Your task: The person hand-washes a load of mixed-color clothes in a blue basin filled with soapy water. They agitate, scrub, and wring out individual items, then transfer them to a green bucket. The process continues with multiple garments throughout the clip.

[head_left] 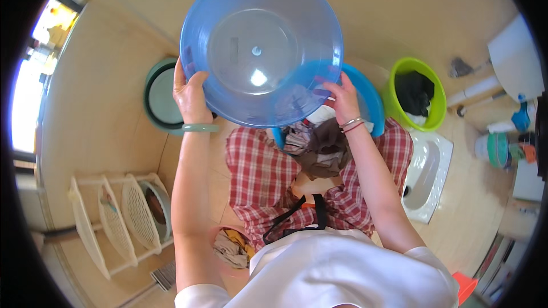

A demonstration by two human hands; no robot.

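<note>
A translucent blue basin [254, 51] is held up in front of me, with nothing seen inside it. My left hand [191, 96] grips its left rim, thumb on the near side. On the lower right rim, my right hand [343, 100] is closed, its fingers showing through the plastic. Behind and below the raised basin stands a solid blue tub [368, 97], partly hidden by it. Crumpled laundry [322, 142], dark brown, striped and white, spills over that tub's near side between my knees.
A lime green bucket [436, 105] with dark clothes stands right, beside a white squat toilet [431, 177]. At left are a grey-green basin [149, 100] and a white tiered rack [123, 222]. A pink basin [237, 272] with clothes sits near my left knee.
</note>
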